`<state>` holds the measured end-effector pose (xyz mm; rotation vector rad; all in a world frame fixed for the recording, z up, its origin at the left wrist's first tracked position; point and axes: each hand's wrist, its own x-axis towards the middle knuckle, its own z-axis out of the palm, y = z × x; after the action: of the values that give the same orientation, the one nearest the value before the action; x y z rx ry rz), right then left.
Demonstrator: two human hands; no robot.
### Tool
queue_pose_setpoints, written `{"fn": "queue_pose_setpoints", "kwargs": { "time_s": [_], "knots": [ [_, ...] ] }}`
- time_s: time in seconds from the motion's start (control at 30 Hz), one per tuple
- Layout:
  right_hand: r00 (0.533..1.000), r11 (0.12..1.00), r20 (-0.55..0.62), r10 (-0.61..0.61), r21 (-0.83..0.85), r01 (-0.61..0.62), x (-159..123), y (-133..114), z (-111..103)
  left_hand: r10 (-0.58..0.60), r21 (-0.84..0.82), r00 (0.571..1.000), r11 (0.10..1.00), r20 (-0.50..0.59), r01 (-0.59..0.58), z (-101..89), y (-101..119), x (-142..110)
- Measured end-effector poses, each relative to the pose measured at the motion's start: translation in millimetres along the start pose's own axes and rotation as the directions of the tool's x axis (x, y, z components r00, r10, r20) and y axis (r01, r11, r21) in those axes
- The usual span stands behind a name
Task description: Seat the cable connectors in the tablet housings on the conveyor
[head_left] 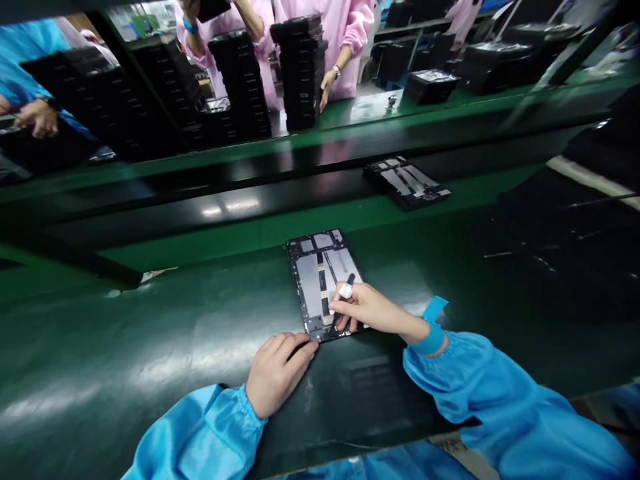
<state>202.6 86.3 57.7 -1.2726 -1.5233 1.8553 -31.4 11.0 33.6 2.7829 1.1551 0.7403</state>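
right hand (pixel 373 311): fingers (pixel 344 301) pinch black tool (pixel 351 279) | left hand (pixel 277 373): curled at metal tablet frame (pixel 310 280)

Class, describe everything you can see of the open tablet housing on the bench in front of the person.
The open tablet housing lies flat on the green bench, inner side up. Its black frame surrounds grey, metallic-looking panels, with a lengthwise black and tan strip and small components at the far end. The right hand rests across its near right part, and a slim black tool held there reaches over the interior. The left hand lies at its near corner, touching or almost touching.
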Motion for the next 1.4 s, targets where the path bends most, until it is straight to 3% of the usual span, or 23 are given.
{"fn": "queue_pose_setpoints", "kwargs": {
  "time_s": [0.33, 1.17, 1.4],
  "knots": [
    [0.994, 0.997, 0.088, 0.057, -0.051, -0.052, 13, -6, 3, -0.007, -0.045, 1.000, 0.999, 0.001, 0.007, 5.0, -3, -5],
    [0.994, 0.994, 0.068, 0.089, -0.075, -0.084, 14, -3, 7, -0.021, -0.077, 0.999, 0.997, 0.027, 0.023, 7.6, -4, -6],
    [0.995, 0.995, 0.063, 0.074, -0.076, -0.069, 14, -4, 9, 0.062, 0.067, 0.996, 0.996, 0.070, -0.067, 1.9, -2, -6]
  ]
}}
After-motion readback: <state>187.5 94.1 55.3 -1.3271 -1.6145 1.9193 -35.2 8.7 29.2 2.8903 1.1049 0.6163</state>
